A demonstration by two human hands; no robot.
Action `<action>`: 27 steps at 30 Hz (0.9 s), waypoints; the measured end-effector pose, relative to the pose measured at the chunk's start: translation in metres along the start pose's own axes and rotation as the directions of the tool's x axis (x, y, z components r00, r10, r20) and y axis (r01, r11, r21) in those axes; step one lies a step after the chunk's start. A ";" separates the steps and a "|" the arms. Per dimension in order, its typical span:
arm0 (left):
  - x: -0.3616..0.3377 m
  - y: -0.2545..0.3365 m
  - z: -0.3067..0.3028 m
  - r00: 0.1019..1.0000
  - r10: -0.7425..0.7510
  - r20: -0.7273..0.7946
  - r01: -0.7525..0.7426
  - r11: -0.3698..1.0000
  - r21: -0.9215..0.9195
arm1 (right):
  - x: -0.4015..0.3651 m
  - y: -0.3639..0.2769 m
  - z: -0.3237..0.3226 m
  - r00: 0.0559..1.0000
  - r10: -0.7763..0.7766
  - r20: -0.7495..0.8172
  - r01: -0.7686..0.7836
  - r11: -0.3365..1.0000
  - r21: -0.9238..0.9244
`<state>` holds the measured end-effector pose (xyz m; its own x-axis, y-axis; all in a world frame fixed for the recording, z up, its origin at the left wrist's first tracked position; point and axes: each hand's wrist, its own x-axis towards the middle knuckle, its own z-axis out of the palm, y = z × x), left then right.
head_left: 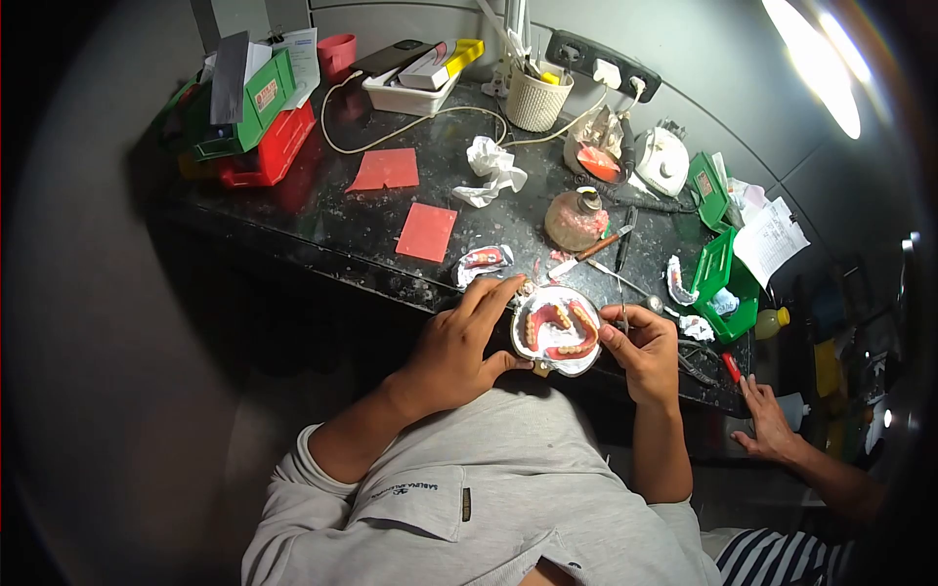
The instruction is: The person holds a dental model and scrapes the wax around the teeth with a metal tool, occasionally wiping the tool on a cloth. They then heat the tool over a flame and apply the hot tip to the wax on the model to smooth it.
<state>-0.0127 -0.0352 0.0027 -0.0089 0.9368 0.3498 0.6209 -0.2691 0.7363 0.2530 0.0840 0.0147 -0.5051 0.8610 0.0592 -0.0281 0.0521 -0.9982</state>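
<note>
My left hand [449, 347] grips the left side of a round metal dental flask [522, 354] at the table's front edge. White plaster fills the flask, and a pink wax denture with a curved row of teeth [576, 347] sits in it. My right hand [647, 354] is closed at the flask's right rim, its fingertips pinching what looks like a thin metal instrument [623, 296]. Behind the flask lie a brown-handled wax knife [606, 242] and a plaster model with pink wax and teeth [483, 261]. A glass spirit burner [576, 223] stands farther back.
Two pink wax sheets [426, 232] and crumpled white paper [491, 171] lie on the black table [332, 230]. Green and red bins [269, 146] are stacked back left. A green bin [728, 293] is at right, near another person's hand [772, 425]. A cable [430, 117] crosses the back.
</note>
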 end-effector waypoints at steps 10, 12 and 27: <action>0.000 -0.002 0.000 0.999 0.013 -0.030 -0.014 0.999 -0.031 | 0.000 -0.003 0.002 1.000 0.014 -0.003 -0.014 1.000 -0.004; 0.000 -0.001 0.000 1.000 0.003 -0.026 -0.004 0.999 -0.042 | 0.000 -0.003 0.002 1.000 0.018 -0.002 -0.018 1.000 -0.014; 0.001 0.005 -0.008 0.998 0.066 0.001 -0.066 0.997 -0.038 | 0.004 -0.058 0.012 0.893 -0.424 0.150 0.375 0.519 -0.768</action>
<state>-0.0162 -0.0375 0.0116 0.0335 0.9172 0.3971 0.5902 -0.3388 0.7327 0.2428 0.0785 0.0726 -0.5688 0.6712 0.4754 0.4589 0.7386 -0.4938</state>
